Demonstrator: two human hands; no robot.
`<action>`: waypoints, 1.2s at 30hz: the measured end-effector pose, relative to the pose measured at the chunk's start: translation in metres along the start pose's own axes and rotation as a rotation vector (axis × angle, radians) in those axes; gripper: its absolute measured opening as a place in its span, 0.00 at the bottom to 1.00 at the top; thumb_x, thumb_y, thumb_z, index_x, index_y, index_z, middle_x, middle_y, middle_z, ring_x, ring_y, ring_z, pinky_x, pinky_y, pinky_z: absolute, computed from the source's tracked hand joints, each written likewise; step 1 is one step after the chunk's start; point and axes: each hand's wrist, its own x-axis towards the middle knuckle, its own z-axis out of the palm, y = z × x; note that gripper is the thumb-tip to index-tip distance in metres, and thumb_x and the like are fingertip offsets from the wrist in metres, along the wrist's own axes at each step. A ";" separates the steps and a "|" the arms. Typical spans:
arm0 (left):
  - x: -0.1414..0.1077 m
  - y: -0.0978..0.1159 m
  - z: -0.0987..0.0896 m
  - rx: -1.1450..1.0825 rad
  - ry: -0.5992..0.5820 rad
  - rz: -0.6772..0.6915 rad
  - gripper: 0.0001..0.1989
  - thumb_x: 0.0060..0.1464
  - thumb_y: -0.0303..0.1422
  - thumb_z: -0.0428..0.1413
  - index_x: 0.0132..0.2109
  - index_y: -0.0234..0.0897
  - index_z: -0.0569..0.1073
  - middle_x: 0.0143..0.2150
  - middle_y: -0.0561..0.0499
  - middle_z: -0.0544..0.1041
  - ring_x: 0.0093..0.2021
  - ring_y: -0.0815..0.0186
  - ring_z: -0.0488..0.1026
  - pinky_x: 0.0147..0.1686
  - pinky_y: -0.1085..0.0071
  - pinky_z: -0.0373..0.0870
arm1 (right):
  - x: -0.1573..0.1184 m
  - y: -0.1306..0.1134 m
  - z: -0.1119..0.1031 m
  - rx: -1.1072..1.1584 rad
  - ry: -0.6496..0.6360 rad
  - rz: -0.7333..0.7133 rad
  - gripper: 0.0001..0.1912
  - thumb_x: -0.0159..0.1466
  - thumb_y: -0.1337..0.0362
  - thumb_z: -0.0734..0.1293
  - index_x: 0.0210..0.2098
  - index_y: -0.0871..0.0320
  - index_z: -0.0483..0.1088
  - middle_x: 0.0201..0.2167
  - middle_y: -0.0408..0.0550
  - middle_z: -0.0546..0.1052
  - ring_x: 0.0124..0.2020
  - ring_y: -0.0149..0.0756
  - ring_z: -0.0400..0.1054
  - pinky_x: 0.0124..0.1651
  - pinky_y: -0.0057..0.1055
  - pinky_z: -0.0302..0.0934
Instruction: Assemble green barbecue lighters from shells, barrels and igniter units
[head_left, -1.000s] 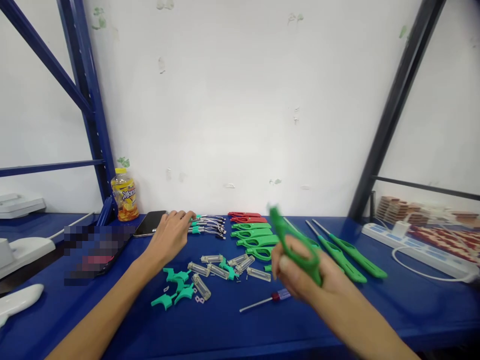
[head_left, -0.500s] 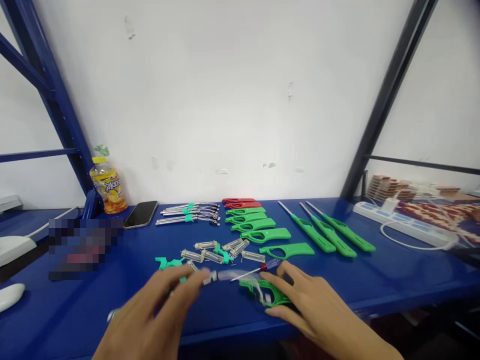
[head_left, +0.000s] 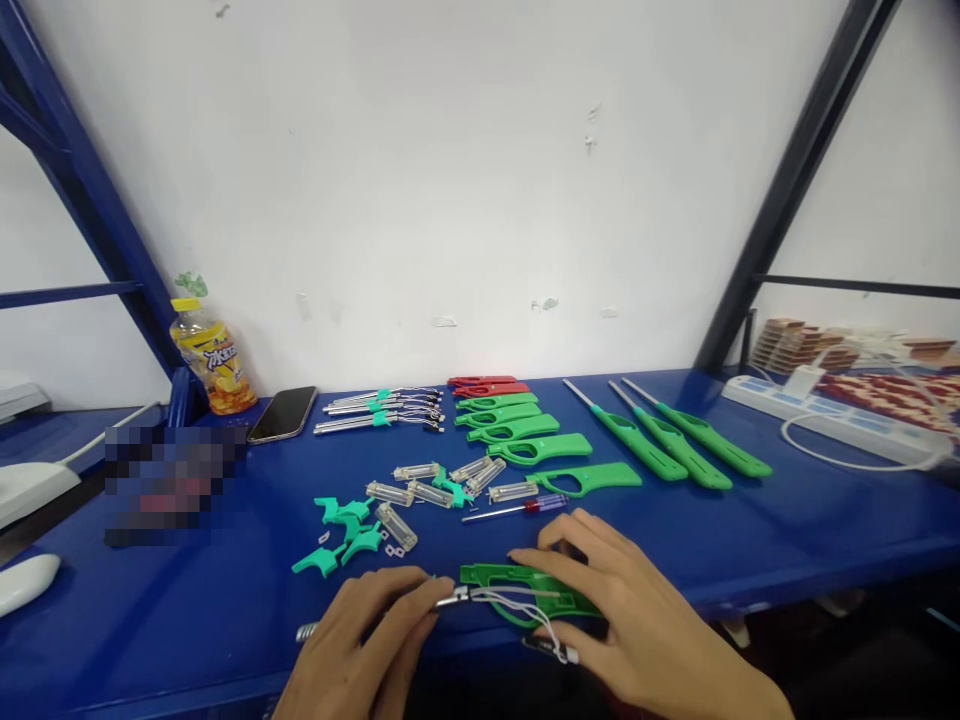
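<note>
Head view: gripping metal tube (head_left: pixel 452 598) in left hand (head_left: pixel 364 635), with white wires (head_left: pixel 519 604) over green shell (head_left: pixel 551 579) near front edge of bench (head_left: pixel 232 590). Touching shell with right hand (head_left: pixel 630 610), cannot tell if grasping. Probably best to steady shell, keep wires untangled.

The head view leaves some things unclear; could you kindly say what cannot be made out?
In the head view:
Middle of the silver metal rod: hidden by the left hand.
Right end of the open green plastic shell: hidden by the right hand.
Dark item at left: masked by pixel blocks.
Smooth white rounded object: cut off by the left edge.
</note>
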 end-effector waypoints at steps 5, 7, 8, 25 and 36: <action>0.000 -0.002 0.006 -0.055 -0.021 -0.068 0.13 0.73 0.35 0.52 0.60 0.50 0.75 0.52 0.51 0.82 0.51 0.64 0.81 0.50 0.73 0.80 | 0.001 -0.003 -0.005 0.039 -0.024 0.021 0.28 0.66 0.66 0.73 0.64 0.41 0.72 0.54 0.45 0.73 0.58 0.47 0.65 0.65 0.51 0.61; 0.000 -0.001 0.007 -0.081 -0.042 -0.075 0.13 0.73 0.34 0.52 0.60 0.50 0.75 0.52 0.51 0.81 0.51 0.65 0.81 0.50 0.73 0.79 | 0.002 -0.004 -0.007 0.041 -0.034 0.023 0.27 0.66 0.67 0.74 0.63 0.41 0.73 0.53 0.45 0.73 0.57 0.46 0.65 0.64 0.49 0.62; 0.001 -0.001 0.008 -0.091 -0.049 -0.078 0.14 0.73 0.34 0.52 0.60 0.50 0.75 0.52 0.51 0.81 0.51 0.65 0.81 0.50 0.74 0.79 | 0.002 -0.005 -0.008 0.041 -0.039 0.022 0.27 0.66 0.67 0.74 0.62 0.42 0.74 0.52 0.44 0.73 0.56 0.46 0.65 0.64 0.48 0.62; 0.003 0.001 0.012 -0.073 0.024 -0.114 0.15 0.73 0.34 0.52 0.62 0.51 0.74 0.54 0.52 0.81 0.53 0.65 0.82 0.53 0.75 0.79 | 0.002 -0.002 -0.006 0.028 0.016 -0.023 0.23 0.63 0.47 0.78 0.56 0.43 0.78 0.48 0.44 0.75 0.51 0.45 0.69 0.57 0.42 0.65; 0.003 0.002 0.013 -0.065 -0.021 -0.070 0.14 0.73 0.33 0.52 0.61 0.50 0.75 0.52 0.51 0.82 0.51 0.65 0.81 0.50 0.73 0.79 | 0.004 -0.002 -0.006 0.067 0.022 -0.012 0.28 0.62 0.48 0.79 0.59 0.42 0.75 0.50 0.42 0.76 0.53 0.45 0.69 0.62 0.46 0.62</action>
